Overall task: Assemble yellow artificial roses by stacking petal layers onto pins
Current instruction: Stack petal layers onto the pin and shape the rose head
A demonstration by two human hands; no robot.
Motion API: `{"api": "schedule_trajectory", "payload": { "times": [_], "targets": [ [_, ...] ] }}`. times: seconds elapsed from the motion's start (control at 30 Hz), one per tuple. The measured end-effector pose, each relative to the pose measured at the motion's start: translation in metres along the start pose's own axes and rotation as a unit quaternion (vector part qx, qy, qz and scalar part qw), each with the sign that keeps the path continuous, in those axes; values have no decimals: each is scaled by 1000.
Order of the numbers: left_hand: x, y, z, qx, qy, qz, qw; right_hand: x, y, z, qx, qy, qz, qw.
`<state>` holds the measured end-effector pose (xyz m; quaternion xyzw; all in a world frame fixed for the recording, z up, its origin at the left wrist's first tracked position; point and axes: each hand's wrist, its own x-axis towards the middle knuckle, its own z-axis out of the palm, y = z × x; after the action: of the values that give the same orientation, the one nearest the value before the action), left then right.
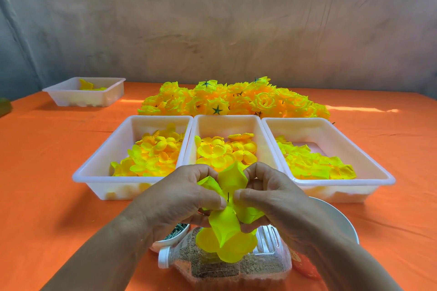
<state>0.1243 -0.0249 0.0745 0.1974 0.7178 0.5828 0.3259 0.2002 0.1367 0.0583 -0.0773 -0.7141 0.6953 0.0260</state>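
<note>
A yellow petal layer [228, 234] sits on a thin dark pin [228, 197] between my two hands. My left hand [179, 198] pinches the petals from the left, thumb tip beside the pin. My right hand [267, 198] pinches them from the right, thumb tip just touching the pin. Petals spread up and down from the pin. Behind the hands stand three white trays of loose yellow petals: left tray [99, 168], middle tray [227, 123], right tray [354, 142]. Finished yellow roses [234, 99] lie heaped behind the trays.
A clear plastic bottle [236, 264] filled with brown grit lies on its side under my hands. A small white bowl of green stems [175, 234] sits beside it. A white plate [340, 222] is at the right. Another white tray [87, 92] stands far left on the orange tablecloth [47, 160].
</note>
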Motion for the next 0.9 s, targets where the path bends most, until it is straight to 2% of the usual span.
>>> {"api": "schedule_trajectory", "payload": {
  "times": [0.3, 0.47, 0.9],
  "targets": [
    [10, -10, 5, 59, 0, -49, 997, 5, 12, -1, -136, 5, 16, 991],
    [13, -9, 3, 55, -6, -70, 996, 7, 15, -2, -148, 9, 31, 988],
    [7, -10, 4, 64, -16, -56, 996, 13, 16, -1, -171, 6, 45, 984]
  ]
}}
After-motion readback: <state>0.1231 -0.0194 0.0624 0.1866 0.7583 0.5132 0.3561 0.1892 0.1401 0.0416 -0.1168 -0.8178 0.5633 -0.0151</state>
